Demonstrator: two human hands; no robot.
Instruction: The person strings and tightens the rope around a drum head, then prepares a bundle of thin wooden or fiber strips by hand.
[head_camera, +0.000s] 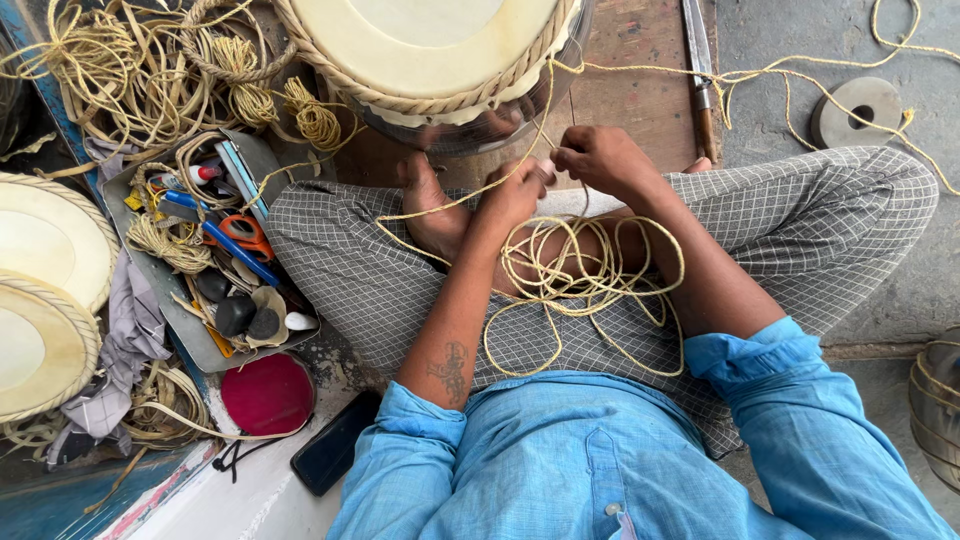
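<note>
Right hand (600, 158) pinches the pale cord (580, 285) between fingertips, just beside the left hand (512, 195), which is closed around the same cord. Cord drops into loose loops over the lap on checked cloth (380, 290); another strand runs up along the drum (430, 60), which sits just beyond the hands, cream skin up, rope-laced rim. Left of the knee: metal tray (195, 340) holding scissors (243, 233), pens, stones. Dark phone (335, 455) on the floor near the left elbow
</note>
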